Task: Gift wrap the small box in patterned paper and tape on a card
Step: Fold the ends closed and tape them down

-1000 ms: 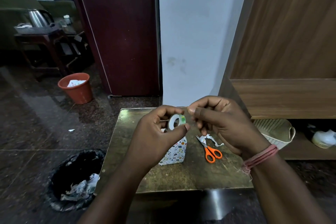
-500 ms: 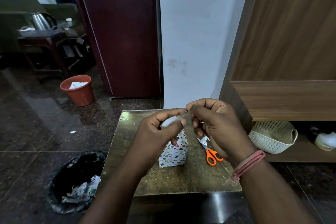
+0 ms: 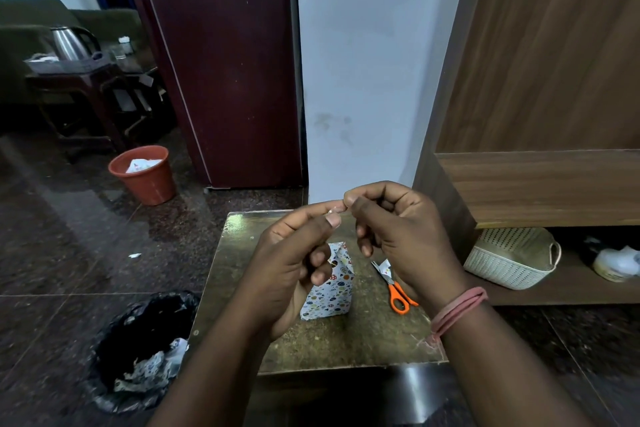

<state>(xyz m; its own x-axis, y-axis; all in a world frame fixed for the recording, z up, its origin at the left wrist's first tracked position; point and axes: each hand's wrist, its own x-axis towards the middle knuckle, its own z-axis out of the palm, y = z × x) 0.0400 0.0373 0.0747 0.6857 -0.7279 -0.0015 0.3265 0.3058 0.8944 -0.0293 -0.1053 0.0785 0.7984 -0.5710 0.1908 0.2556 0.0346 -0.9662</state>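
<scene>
Above the wrapped box (image 3: 329,284), fingertips of the left hand (image 3: 291,263) and right hand (image 3: 398,236) are pinched together; a sliver of something, likely tape, is nipped between them, though it can't be confirmed. Risk now: tape could fold onto itself or stick to skin if pulled unevenly. The box is stood upright on the worn tabletop (image 3: 346,340), scissors (image 3: 396,289) just right of it. Dark polished floor is seen left of the box, with an orange bucket (image 3: 143,173) beyond.
</scene>
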